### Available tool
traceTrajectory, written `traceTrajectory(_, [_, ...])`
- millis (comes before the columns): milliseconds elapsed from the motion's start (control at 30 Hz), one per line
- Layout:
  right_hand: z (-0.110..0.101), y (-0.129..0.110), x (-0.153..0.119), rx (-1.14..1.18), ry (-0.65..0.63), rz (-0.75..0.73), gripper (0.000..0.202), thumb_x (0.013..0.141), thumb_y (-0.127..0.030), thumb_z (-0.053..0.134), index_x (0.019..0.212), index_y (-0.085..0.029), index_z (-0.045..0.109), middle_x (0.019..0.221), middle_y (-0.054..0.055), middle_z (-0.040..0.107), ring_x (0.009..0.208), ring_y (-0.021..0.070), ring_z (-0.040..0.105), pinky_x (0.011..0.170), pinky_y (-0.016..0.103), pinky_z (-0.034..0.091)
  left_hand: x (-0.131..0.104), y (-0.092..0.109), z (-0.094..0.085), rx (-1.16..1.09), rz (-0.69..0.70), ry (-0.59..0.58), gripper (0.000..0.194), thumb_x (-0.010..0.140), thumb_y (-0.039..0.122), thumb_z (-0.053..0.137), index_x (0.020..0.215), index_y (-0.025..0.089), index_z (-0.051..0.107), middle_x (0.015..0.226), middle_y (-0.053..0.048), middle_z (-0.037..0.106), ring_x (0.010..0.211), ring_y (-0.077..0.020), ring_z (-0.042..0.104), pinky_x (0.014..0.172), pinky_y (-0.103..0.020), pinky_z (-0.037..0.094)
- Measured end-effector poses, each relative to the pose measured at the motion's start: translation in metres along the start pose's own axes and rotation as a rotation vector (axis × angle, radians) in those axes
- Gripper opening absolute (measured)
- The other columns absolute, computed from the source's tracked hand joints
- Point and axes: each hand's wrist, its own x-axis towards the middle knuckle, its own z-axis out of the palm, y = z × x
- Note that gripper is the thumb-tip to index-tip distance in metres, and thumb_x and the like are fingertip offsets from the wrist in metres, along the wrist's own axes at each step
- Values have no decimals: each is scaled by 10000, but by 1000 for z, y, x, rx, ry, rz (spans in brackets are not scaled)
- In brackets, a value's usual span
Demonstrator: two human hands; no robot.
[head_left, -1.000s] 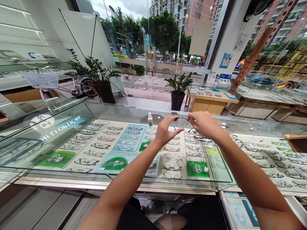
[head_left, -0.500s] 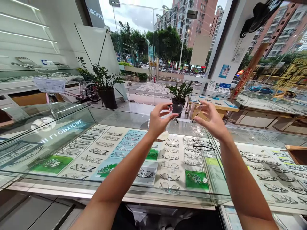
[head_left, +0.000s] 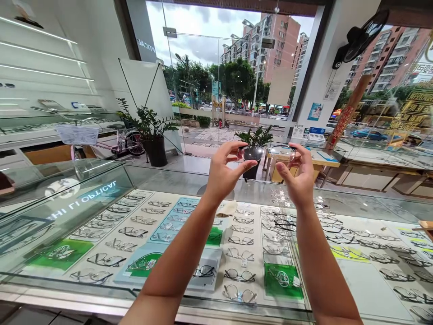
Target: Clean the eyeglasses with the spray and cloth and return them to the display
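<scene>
A pair of eyeglasses [head_left: 253, 154] with clear lenses is held up in the air above the glass display counter. My left hand [head_left: 227, 169] pinches its left side, thumb under the lens and fingers at the upper corner. At the other end, my right hand [head_left: 299, 174] has its fingers closed on the right corner of the frame, with the thumb lower down. Part of the frame is hidden by my fingers. Below my hands, rows of eyeglasses [head_left: 239, 274] lie inside the counter. A pale cloth [head_left: 227, 209] rests near my left forearm.
The glass counter [head_left: 216, 300] spans the front, with green cards [head_left: 283, 280] inside. Beyond it stand potted plants [head_left: 154, 135], a bicycle [head_left: 79, 135] at left and a wooden table [head_left: 318, 158] at right. Glass doors face the street.
The view has tilted up slightly, so the background sits lower. My right hand has turned more upright, and the eyeglasses' angle has shifted, with the right lens showing wider. Both hands still hold them.
</scene>
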Motion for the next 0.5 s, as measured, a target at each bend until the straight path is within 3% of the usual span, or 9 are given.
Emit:
traceTrajectory(133, [5,4,-1,10,-40,24,631,949,-539,595,1520,-328,430,1128,91,601,986,287,608,965,489,517,-5,-6,0,31,0,3,465,826,442,856,1242,315,692,1149,-54,710,983,-179,691,870,-344,630])
traceTrajectory(500, [11,12,-2,24,-132,50,574,975,-569,569,1482,-332,441,1285,113,615,1181,303,624,995,505,534,-6,-10,-1,96,19,40,475,822,476,852,1242,319,697,1171,-59,637,982,-178,653,901,-356,615])
